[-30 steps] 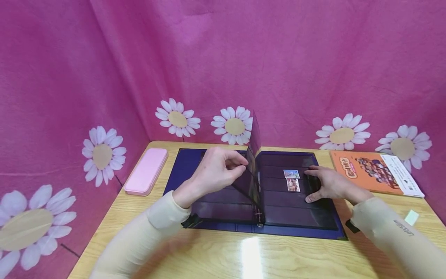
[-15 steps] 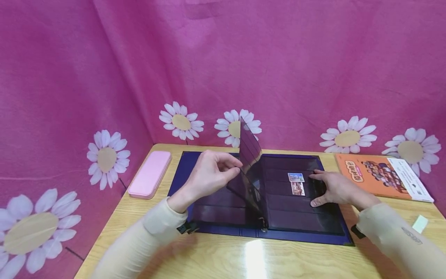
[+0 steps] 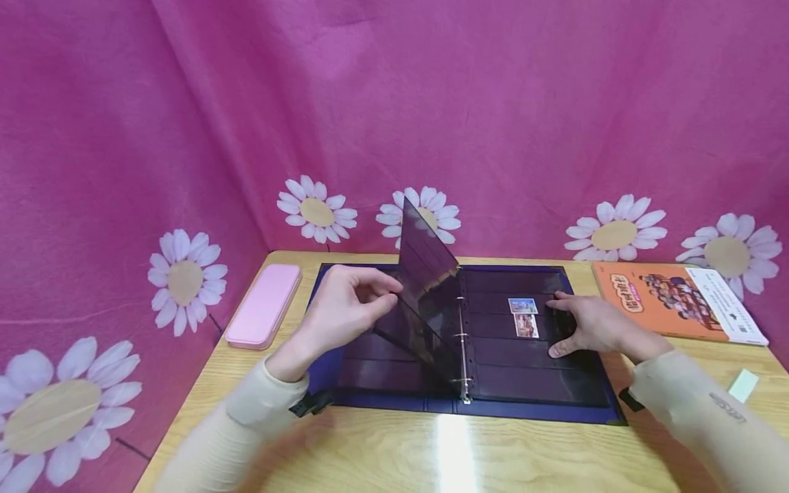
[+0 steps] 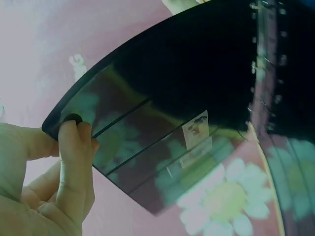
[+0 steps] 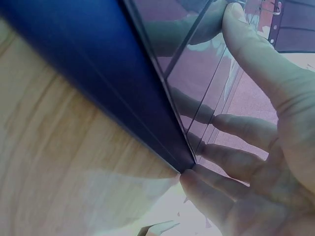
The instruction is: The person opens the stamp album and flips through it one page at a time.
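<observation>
A dark blue stamp album (image 3: pixel 505 409) lies spread on the table, metal rings (image 3: pixel 464 349) along its spine. By its free edge, my left hand (image 3: pixel 342 315) pinches a dark glossy album page (image 3: pixel 428 267), which stands tilted to the left above the left side. In the left wrist view, thumb and fingers meet at that page's corner, and small pale rectangles show on its surface. My right hand (image 3: pixel 598 329) rests with spread fingers at the outer edge of the right page (image 3: pixel 518 380). Beside its fingertips, two stamps, one bluish (image 3: pixel 522 306) and one reddish (image 3: pixel 526 326), lie on that page.
A pink case (image 3: pixel 264 305) lies on the table left of the album. To the right lie an orange book (image 3: pixel 659 301) with a white strip and a small pale green piece (image 3: pixel 743 385). A pink curtain (image 3: pixel 493 123) with daisies hangs behind and at the left.
My left hand has moved left, carrying the pinched page from nearly upright to a leftward tilt and exposing the rings. The right hand stays at the right page's edge.
</observation>
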`<state>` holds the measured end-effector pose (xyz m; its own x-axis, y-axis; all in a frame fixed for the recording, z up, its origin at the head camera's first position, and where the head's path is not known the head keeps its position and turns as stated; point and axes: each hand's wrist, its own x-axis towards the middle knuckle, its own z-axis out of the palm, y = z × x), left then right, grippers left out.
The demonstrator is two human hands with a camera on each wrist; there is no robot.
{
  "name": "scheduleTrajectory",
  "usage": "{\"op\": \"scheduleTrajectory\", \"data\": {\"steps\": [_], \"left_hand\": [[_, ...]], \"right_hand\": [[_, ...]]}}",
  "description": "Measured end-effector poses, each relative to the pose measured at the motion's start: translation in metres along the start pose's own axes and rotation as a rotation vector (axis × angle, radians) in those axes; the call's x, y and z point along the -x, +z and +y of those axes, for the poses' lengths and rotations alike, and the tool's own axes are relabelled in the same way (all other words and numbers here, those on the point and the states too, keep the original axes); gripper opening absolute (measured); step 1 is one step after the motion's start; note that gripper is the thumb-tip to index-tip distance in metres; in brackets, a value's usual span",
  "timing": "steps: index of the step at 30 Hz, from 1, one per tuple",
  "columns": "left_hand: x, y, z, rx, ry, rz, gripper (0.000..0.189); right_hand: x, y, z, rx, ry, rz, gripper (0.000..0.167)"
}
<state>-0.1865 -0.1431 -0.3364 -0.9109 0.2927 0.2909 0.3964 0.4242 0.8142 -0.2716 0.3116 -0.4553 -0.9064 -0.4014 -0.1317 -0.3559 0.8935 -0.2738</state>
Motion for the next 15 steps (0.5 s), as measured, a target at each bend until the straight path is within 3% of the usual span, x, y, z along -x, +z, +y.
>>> {"op": "scheduleTrajectory", "data": {"steps": [7, 15], "left_hand": [[0.026, -0.024, -0.039, 0.048, -0.199, -0.069, 0.026], [0.039, -0.027, -0.088, -0.022, -0.413, -0.177, 0.029]], "right_hand": [[-0.002, -0.002, 0.001, 0.015, -0.012, -0.008, 0.115], [-0.003, 0.0, 0.002, 0.001, 0.0, -0.016, 0.116]]}}
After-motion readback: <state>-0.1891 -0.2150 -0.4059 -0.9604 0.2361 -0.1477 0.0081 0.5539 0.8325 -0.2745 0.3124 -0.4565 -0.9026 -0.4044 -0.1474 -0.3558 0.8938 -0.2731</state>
